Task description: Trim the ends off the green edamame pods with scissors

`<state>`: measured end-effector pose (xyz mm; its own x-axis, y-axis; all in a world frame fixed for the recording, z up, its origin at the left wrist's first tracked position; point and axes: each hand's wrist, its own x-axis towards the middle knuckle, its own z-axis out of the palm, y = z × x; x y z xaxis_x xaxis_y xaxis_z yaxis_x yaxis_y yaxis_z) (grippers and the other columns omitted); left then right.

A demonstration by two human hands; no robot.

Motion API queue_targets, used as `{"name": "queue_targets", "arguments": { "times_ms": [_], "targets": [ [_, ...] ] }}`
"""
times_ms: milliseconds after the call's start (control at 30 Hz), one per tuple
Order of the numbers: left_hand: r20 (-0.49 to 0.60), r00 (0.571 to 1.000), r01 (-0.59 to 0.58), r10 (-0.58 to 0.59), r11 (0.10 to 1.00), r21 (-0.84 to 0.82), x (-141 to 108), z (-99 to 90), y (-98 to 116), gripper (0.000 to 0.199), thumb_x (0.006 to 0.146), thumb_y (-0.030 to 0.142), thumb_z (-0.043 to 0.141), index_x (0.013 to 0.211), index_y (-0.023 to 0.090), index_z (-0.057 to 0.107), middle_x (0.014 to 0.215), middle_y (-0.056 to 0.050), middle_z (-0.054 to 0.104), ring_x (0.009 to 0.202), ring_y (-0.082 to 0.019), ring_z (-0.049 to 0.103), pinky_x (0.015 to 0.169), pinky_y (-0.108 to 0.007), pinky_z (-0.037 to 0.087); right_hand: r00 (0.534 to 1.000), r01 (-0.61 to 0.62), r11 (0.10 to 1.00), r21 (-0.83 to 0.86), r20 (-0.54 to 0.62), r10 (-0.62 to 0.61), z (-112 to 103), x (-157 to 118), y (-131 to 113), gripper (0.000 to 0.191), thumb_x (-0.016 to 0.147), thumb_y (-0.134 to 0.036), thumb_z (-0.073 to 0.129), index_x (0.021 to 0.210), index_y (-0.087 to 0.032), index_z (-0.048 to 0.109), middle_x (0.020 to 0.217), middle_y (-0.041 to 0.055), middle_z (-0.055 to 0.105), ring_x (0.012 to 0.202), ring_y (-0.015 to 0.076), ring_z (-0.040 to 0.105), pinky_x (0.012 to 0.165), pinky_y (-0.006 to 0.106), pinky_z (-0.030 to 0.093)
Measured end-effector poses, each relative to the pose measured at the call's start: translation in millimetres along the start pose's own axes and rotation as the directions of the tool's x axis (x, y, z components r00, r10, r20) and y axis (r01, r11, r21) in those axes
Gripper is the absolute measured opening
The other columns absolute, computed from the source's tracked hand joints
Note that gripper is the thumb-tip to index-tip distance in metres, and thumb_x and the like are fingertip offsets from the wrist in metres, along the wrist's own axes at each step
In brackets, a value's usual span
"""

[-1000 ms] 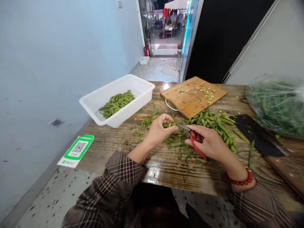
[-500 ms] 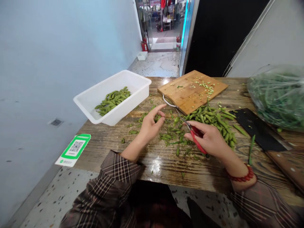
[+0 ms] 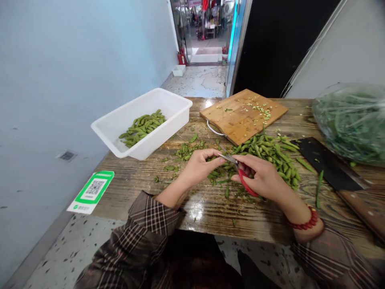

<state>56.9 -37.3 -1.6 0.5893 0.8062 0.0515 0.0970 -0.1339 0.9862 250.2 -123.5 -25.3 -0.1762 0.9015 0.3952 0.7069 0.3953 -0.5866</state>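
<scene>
My right hand (image 3: 259, 176) is wrapped round red-handled scissors (image 3: 247, 182), whose blades point left and stand slightly apart. The blades reach the fingertips of my left hand (image 3: 204, 166). Thumb and forefinger of that hand are pinched together at the blades, and whatever lies between them is hidden. Behind and right of my right hand is a heap of green edamame pods (image 3: 267, 150). Trimmed bits and small pods (image 3: 186, 151) lie scattered around my left hand. More pods (image 3: 144, 127) rest in a white plastic tub (image 3: 162, 138) at the left.
A wooden cutting board (image 3: 231, 116) with chopped pale green bits lies at the back. On the right are a cleaver (image 3: 327, 164) with a wooden handle and a clear bag of greens (image 3: 351, 124). A QR code card (image 3: 93, 190) sits at the table's left edge.
My left hand has moved right and its fingers have closed into a pinch at the scissors. The scissor blades now meet its fingertips; before, the hands were apart.
</scene>
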Motion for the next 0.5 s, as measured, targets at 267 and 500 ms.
{"name": "queue_targets", "arguments": {
  "times_ms": [267,500],
  "targets": [
    [0.031,0.996,-0.087,0.085,0.995,0.057,-2.2,3.1,-0.9,0.011,0.074,0.025,0.070,0.075,0.014,0.070,0.076,-0.002,0.066,0.074,-0.014,0.058,0.075,-0.026,0.041,1.000,0.013,1.000,-0.005,0.023,-0.012,3.9,-0.5,-0.5,0.047,0.082,-0.042,0.065,0.122,-0.018,0.057,0.090,0.0065,0.062,0.077,0.0175,0.058,0.072,0.031,0.049],
    [0.030,0.999,-0.015,0.017,0.999,-0.038,-1.8,1.1,-3.2,0.014,0.070,0.026,0.074,0.073,0.014,0.069,0.074,-0.001,0.064,0.072,-0.012,0.055,0.074,-0.025,0.040,0.998,0.010,1.000,-0.006,0.060,-0.009,2.3,-2.4,-1.8,0.039,0.086,-0.038,0.062,0.119,-0.018,0.060,0.094,0.0070,0.067,0.077,0.0162,0.061,0.072,0.028,0.049]
  ]
}}
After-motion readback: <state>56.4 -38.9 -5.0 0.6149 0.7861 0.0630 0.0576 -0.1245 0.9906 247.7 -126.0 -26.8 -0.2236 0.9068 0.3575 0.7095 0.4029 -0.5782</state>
